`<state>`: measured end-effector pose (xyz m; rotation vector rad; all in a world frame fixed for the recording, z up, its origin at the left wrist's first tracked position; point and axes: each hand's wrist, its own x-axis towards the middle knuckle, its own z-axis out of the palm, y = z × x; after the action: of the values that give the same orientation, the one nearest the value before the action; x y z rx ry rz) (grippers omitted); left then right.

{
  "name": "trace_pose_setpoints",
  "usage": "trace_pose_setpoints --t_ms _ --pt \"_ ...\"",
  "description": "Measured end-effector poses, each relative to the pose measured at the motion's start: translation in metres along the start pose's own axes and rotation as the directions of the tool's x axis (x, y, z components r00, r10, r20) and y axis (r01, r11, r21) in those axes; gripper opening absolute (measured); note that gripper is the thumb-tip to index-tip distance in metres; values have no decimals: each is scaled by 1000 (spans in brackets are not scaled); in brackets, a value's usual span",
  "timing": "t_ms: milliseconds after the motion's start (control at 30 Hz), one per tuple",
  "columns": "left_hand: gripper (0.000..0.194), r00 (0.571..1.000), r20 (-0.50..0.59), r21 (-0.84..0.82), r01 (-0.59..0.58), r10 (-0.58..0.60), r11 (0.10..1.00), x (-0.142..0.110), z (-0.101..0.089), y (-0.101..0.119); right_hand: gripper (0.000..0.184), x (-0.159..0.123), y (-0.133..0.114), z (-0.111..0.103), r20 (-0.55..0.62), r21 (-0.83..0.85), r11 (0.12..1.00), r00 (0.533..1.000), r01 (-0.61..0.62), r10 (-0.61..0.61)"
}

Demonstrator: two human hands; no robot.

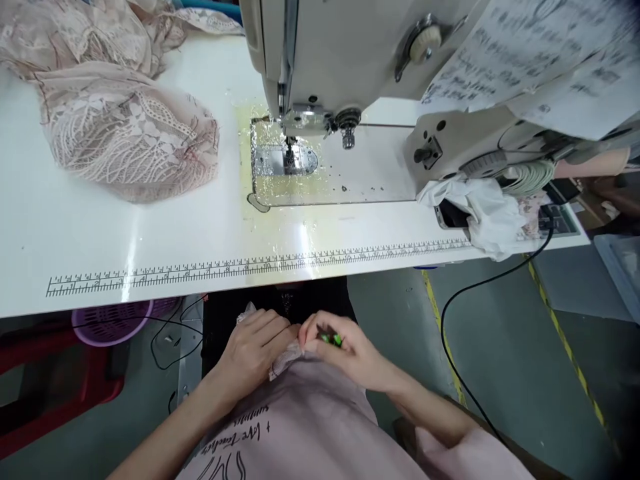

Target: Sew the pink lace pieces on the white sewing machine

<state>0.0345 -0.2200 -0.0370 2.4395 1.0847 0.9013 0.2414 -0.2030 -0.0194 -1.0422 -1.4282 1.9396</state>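
Note:
My left hand (257, 350) is closed over a small piece of pale pink fabric (284, 360) in front of my shirt, below the table's edge. Close against it, my right hand (350, 350) is closed, its thumb and forefinger pinched together at the fabric. In the curl of that right hand lies a small dark tool with bright green parts, which looks like thread snips (331, 337); most of it is hidden by the fingers. Most of the fabric is covered by both hands.
A sewing machine (345, 60) stands on the white table (165, 233), which has a printed ruler (250, 265) along its front edge. Pink lace garments (130, 133) lie at left. White cloth (493, 213) and a phone (451, 215) lie at right. Below are a purple basket (113, 323) and red stool (75, 400).

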Motion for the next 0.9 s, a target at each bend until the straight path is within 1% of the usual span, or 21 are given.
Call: trace_pose_setpoints --t_ms 67,167,200,233,267,367,400,433,467,500,567,600,633,667,700,733,767,800,833,867,900 --pt "14 1000 -6 -1 -16 16 1000 -1 1 -1 20 -2 -4 1 4 6 1000 1000 8 -8" --pt "13 999 -49 11 -7 7 1000 -3 -3 -8 19 -8 -6 -4 178 24 999 984 -32 27" --pt "14 997 -71 28 16 -14 999 -4 -5 -11 19 -10 -5 -9 147 18 1000 989 -24 22" --pt "17 995 -89 42 43 -39 998 -5 -8 -15 20 -13 -3 -16 29 9 1000 999 -15 14" --pt "20 993 -99 50 64 -58 997 -6 -11 -18 20 -16 0 -24 -62 1 1000 998 -23 23" --pt "24 992 -104 33 77 -73 996 -8 -15 -23 26 -28 14 -51 -75 -127 978 985 -164 156" --pt "24 991 -112 24 76 -73 997 -8 -15 -23 27 -32 20 -58 -107 -216 948 971 -234 215" --pt "24 989 -122 17 81 -78 997 -7 -14 -22 29 -36 26 -64 -175 -312 903 952 -295 250" --pt "24 987 -135 12 85 -83 996 -6 -13 -21 29 -39 33 -69 -265 -416 830 922 -372 281" --pt "24 986 -143 8 91 -89 996 -5 -11 -19 27 -43 39 -73 -373 -532 704 876 -471 305" --pt "24 983 -151 -7 109 -109 994 -3 -9 -17 24 -51 52 -79 -561 -680 358 769 -640 307" --pt "23 981 -149 -20 122 -124 992 -1 -8 -16 23 -55 57 -82 -607 -704 223 735 -674 304" --pt "23 979 -148 -38 138 -142 990 0 -8 -15 23 -58 61 -84 -631 -708 150 714 -690 304" --pt "23 976 -144 -60 156 -163 986 0 -9 -14 22 -61 64 -87 -641 -711 109 705 -694 303" --pt "24 973 -140 -85 171 -182 982 1 -9 -14 23 -63 65 -89 -643 -712 112 708 -693 292" --pt "24 971 -135 -111 182 -196 977 2 -10 -13 26 -65 65 -90 -642 -707 157 719 -690 268" --pt "24 969 -129 -136 193 -210 972 2 -11 -13 29 -65 63 -91 -636 -692 244 734 -679 240" --pt "24 968 -121 -157 202 -222 967 2 -11 -12 32 -65 61 -90 -625 -655 375 749 -656 220" --pt "25 967 -115 -173 208 -229 963 2 -11 -12 34 -65 58 -88 -608 -582 538 766 -610 210" --pt "25 966 -107 -184 212 -234 960 2 -11 -11 36 -63 54 -86 -583 -464 699 782 -544 221" --pt "25 967 -100 -191 212 -234 958 2 -11 -11 39 -61 51 -84 -552 -325 816 797 -477 246"
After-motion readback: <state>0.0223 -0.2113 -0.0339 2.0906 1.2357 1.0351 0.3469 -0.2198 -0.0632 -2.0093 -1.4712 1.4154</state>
